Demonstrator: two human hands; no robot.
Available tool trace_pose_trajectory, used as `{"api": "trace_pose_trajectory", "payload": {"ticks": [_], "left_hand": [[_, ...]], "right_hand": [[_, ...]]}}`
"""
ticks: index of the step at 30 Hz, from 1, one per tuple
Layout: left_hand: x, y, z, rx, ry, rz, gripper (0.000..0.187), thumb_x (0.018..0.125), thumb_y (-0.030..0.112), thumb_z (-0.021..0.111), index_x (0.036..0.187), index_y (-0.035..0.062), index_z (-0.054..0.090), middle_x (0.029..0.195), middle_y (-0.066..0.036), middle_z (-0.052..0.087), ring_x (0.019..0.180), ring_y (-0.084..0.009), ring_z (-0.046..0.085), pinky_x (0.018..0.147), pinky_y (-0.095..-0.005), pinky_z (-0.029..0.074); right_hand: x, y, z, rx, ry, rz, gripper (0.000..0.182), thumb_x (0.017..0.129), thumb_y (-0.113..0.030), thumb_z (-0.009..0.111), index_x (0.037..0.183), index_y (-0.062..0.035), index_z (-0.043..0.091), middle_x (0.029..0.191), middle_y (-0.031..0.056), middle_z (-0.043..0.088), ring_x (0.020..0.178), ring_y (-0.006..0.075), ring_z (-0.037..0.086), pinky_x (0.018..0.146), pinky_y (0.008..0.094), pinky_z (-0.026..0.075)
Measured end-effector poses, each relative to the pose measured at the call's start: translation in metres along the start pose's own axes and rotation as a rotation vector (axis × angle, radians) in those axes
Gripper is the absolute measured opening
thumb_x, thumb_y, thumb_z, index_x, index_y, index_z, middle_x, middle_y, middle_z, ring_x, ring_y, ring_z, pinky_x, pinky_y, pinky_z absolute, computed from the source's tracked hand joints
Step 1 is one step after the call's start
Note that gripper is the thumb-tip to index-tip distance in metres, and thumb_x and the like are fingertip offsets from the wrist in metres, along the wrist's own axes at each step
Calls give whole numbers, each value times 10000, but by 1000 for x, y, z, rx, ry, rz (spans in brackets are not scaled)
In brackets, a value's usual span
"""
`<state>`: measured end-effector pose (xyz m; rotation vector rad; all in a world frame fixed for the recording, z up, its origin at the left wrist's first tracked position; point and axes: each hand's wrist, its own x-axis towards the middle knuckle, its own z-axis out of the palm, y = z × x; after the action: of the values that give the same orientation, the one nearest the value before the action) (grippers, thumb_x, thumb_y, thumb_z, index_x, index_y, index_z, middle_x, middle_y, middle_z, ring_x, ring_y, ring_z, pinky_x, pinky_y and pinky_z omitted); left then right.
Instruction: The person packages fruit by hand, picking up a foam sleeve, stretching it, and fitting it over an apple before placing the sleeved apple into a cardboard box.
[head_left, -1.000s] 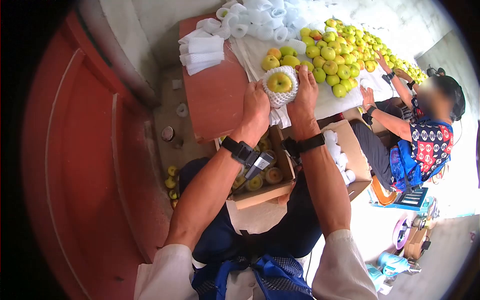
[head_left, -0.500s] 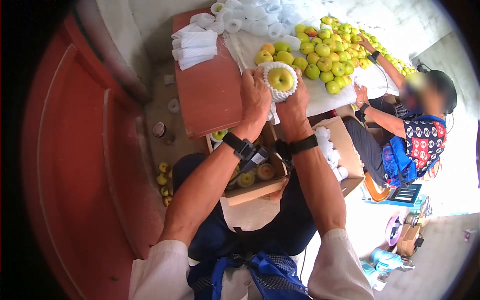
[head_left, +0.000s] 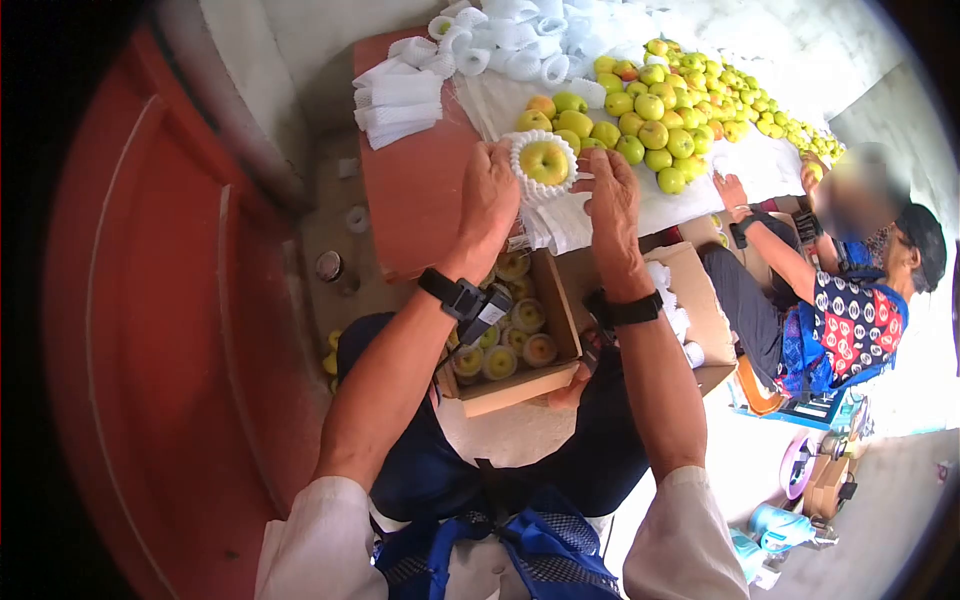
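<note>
A yellow-green apple [head_left: 544, 162] sits in a white foam net [head_left: 547, 187] above the table's front edge. My left hand [head_left: 490, 190] grips the net's left side, fingers closed on it. At the right side is my right hand [head_left: 612, 195], its fingers apart, with fingertips close to the net; whether they touch it I cannot tell. Below my hands, a cardboard box [head_left: 520, 391] holds several net-wrapped apples [head_left: 527, 316]. Behind the held apple, many loose apples [head_left: 653, 134] lie on a white cloth [head_left: 500, 100].
White foam nets [head_left: 545, 35] are piled at the back, with a flat stack [head_left: 400, 105] on the red table [head_left: 415, 185]. An open box [head_left: 705, 290] with white foam stands at right. A co-worker [head_left: 850, 320] sits beyond it, near another person.
My right hand has moved right and its fingers have spread from the net. The wrapped apple is slightly lower and further left. The co-worker's far hand has left the apple pile.
</note>
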<state>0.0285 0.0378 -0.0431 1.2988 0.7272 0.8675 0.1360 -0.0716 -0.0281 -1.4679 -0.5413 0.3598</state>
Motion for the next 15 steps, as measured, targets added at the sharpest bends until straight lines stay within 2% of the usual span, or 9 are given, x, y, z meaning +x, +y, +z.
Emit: {"api": "trace_pose_trajectory", "payload": {"ticks": [1,3,5,6,7,9,10,13,15], "left_hand": [[1,2,-1,58,4,31,407,1078,353,463,1128,-27,601,1042,-117,663,981,-188,610,886,-341,481],[2,8,-4,120,13,56,410,1076,353,464,1110,-32,598,1025,-132,666,973,-195,617,878,-346,484],[-5,11,-14,261,2,192,388,1054,323,515,1067,-62,561,991,-284,658,941,-418,653,835,-457,492],[-7,10,-15,266,2,182,388,1054,323,515,1067,-62,561,991,-284,658,941,-418,653,835,-457,492],[-6,8,-15,303,-5,234,392,1049,333,524,1066,-56,564,985,-290,658,938,-443,646,821,-469,492],[-3,5,-14,350,-19,267,395,1043,343,533,1065,-50,566,979,-297,658,935,-467,640,808,-481,493],[1,1,-15,364,-77,268,399,1038,352,540,1057,-46,570,966,-293,660,925,-473,639,800,-485,495],[-2,-2,-18,336,-158,204,428,1016,387,581,1025,-41,586,924,-283,660,914,-472,643,781,-488,503],[3,-6,-19,382,-193,334,463,991,420,623,989,-42,604,881,-266,666,869,-438,662,764,-458,511]], "right_hand": [[0,-4,-2,-48,-18,-91,368,1046,-296,532,1148,44,628,980,109,699,744,141,589,668,294,481],[-3,-12,-3,-78,-61,-106,369,1039,-278,554,1176,59,616,1019,125,695,763,152,603,694,297,498],[-26,-32,4,-189,-190,-100,393,1020,-260,595,1244,63,580,1140,155,669,839,169,623,748,289,514],[-27,-28,4,-149,-251,-72,528,943,-258,708,1323,60,528,1246,179,622,939,200,639,815,305,526],[-29,-29,5,-148,-252,-59,528,943,-258,708,1323,60,528,1246,179,622,939,200,639,815,305,526],[-32,-30,4,-382,-355,-166,716,847,-265,806,1391,57,468,1287,191,598,1059,242,630,898,343,522],[-30,-23,3,-368,-366,-278,808,771,-248,857,1402,56,453,1284,202,600,1133,274,613,970,372,500],[-31,-8,1,-437,-375,-290,808,757,-244,861,1393,51,458,1290,211,596,1178,280,591,1004,373,482],[-27,-1,0,-407,-368,-257,811,732,-245,875,1384,31,479,1247,209,619,1134,281,616,974,382,500]]}}
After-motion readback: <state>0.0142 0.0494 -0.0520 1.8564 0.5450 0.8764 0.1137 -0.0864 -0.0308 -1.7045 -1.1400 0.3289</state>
